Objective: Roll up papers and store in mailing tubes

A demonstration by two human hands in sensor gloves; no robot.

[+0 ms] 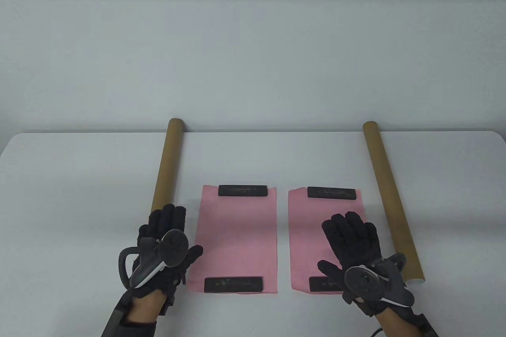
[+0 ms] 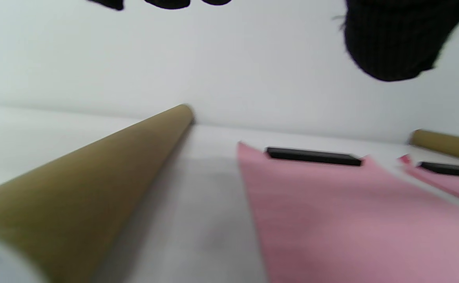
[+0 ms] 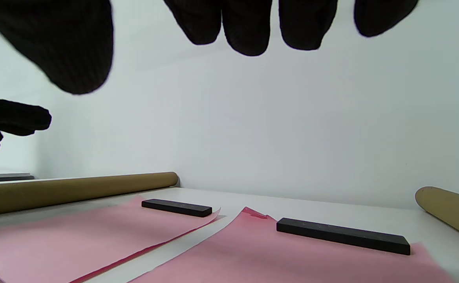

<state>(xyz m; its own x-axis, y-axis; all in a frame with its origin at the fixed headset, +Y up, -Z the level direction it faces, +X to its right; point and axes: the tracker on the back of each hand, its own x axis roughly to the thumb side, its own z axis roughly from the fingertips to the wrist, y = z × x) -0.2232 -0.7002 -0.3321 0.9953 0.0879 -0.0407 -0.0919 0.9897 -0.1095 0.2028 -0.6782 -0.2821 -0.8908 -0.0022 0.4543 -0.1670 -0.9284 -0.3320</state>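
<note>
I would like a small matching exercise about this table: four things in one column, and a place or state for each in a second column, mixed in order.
Things:
1. left tube
2. right tube
3. left pink sheet
4. right hand

Places or states:
A. above the right pink sheet, fingers spread
B. at the table's right side, beyond the right sheet
C. flat, a black bar at each end
D. beside the left hand

Pairs: 1-D, 2-B, 3-C, 4-A

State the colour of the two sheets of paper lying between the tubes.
Pink. Both sheets, the left sheet and the right sheet, show best in the table view.
</note>
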